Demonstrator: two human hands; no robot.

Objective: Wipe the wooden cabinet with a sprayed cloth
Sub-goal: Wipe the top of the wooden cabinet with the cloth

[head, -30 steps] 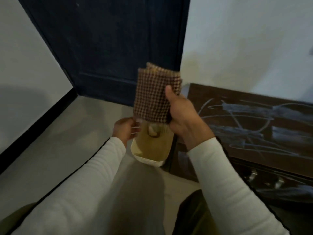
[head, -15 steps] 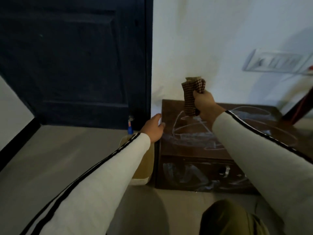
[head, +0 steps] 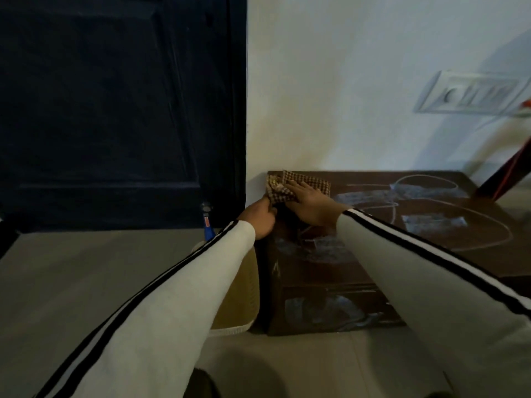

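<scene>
A low dark wooden cabinet (head: 431,225) stands against the white wall, its top and front marked with pale chalky scribbles. A brown checked cloth (head: 280,186) lies on the cabinet's far left corner. My right hand (head: 309,202) presses flat on the cloth, fingers spread over it. My left hand (head: 260,216) grips the cabinet's left top edge just below the cloth's hanging corner. A spray bottle (head: 207,222) with a blue body stands on the floor to the left, partly hidden by my left sleeve.
A tan basket (head: 241,297) with a white rim sits on the floor against the cabinet's left side. A dark door (head: 115,110) fills the left. A switch plate (head: 468,94) is on the wall. A dark slanted pole (head: 505,173) leans at far right.
My right hand has brought the cloth down from mid-air onto the cabinet's far left corner. My left hand has moved from beside the basket up to the cabinet's left edge.
</scene>
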